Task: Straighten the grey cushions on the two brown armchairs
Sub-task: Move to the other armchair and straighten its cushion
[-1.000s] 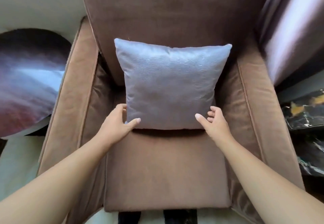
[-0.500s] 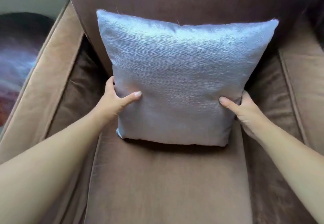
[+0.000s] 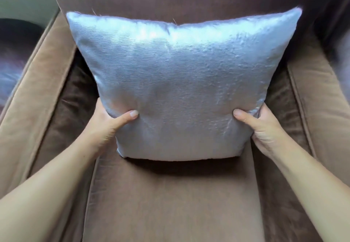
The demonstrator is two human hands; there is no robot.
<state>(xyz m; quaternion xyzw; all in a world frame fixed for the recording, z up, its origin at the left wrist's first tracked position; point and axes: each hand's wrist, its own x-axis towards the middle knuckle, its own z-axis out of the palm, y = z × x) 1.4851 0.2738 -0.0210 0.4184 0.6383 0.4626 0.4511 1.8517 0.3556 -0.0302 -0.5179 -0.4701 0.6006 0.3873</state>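
From the head camera, a grey cushion (image 3: 180, 82) stands upright on the seat of a brown armchair (image 3: 170, 200), its back against the chair's backrest and its lower edge resting on the seat cushion, roughly midway between the two armrests. Its top edge runs nearly level, with the upper corners spread wider than the lower ones.

The left hand (image 3: 106, 124) grips the cushion's lower left side: the thumb presses flat on the front face, while the fingers are wrapped behind the fabric and hidden. The right hand (image 3: 261, 128) holds the lower right side in the same way, thumb on the front and fingers tucked behind the edge. Both forearms reach in from the bottom corners of the view.

A dark rounded object (image 3: 13, 52), blurred, sits beyond the left armrest.
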